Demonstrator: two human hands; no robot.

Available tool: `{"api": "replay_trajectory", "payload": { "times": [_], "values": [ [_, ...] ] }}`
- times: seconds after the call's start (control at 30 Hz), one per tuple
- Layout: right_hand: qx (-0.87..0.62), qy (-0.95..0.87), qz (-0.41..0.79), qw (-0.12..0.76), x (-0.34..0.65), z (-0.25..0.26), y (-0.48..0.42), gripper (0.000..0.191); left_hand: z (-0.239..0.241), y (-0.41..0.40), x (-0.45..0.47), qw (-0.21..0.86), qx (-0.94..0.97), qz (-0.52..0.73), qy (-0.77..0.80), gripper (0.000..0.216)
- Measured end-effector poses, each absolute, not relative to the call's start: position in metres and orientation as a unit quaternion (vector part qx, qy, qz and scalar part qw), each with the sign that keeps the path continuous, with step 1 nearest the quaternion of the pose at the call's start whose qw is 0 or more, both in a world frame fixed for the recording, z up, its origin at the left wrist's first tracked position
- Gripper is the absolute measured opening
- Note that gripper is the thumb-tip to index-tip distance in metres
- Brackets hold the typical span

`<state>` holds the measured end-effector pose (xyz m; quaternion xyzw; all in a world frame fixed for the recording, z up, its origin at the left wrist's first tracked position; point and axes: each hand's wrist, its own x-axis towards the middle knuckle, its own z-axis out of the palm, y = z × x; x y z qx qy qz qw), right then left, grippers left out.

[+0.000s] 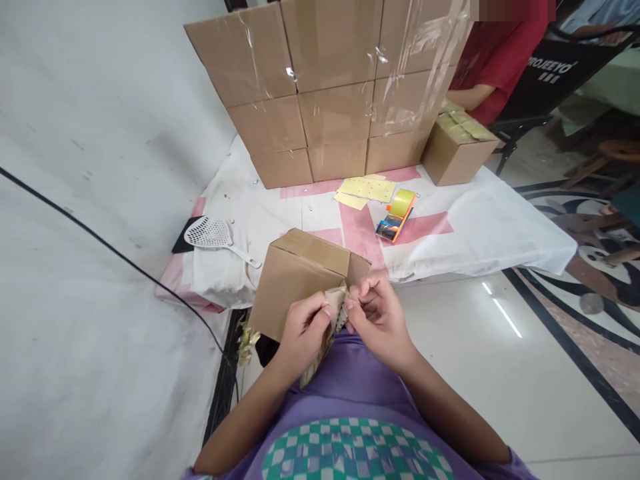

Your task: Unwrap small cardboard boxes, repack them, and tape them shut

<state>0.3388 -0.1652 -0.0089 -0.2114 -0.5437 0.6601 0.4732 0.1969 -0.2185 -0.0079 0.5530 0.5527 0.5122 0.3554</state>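
Note:
A small brown cardboard box [295, 277] rests in front of my lap, its near flap open. Both hands meet at that opening. My left hand [305, 330] is closed around a bundle of small tan and gold strips [336, 313] that hangs down toward my purple clothing. My right hand [377, 317] pinches the top of the same bundle with thumb and fingertips, touching the left hand's fingers.
A wall of taped cardboard boxes [330, 87] stands at the back on a white and pink sheet [475, 230]. On the sheet lie a tape dispenser [397, 213], yellow sheets [367, 190], a white swatter [213, 235] and another box [457, 150]. A person in red [495, 60] sits behind. A black cable [115, 250] runs along the left.

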Motion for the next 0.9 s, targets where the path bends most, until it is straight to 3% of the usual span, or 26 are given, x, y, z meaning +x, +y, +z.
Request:
{"api": "replay_trajectory", "payload": {
  "times": [0.2, 0.33, 0.53, 0.9],
  "values": [
    [-0.205, -0.496, 0.686, 0.491, 0.328, -0.008, -0.163, 0.027, -0.02, -0.213, 0.198, 0.45, 0.412, 0.575, 0.545, 0.031],
    [-0.215, -0.522, 0.671, 0.481, 0.329, -0.009, -0.164, 0.024, -0.012, -0.211, 0.196, 0.419, 0.425, 0.569, 0.566, 0.032],
    [-0.288, -0.633, 0.601, 0.393, 0.329, -0.021, -0.173, 0.035, -0.007, -0.214, 0.189, 0.406, 0.479, 0.553, 0.548, 0.031],
    [-0.225, -0.606, 0.654, 0.393, 0.324, -0.032, -0.157, 0.019, 0.001, -0.225, 0.16, 0.372, 0.605, 0.359, 0.606, 0.029]
  ]
}}
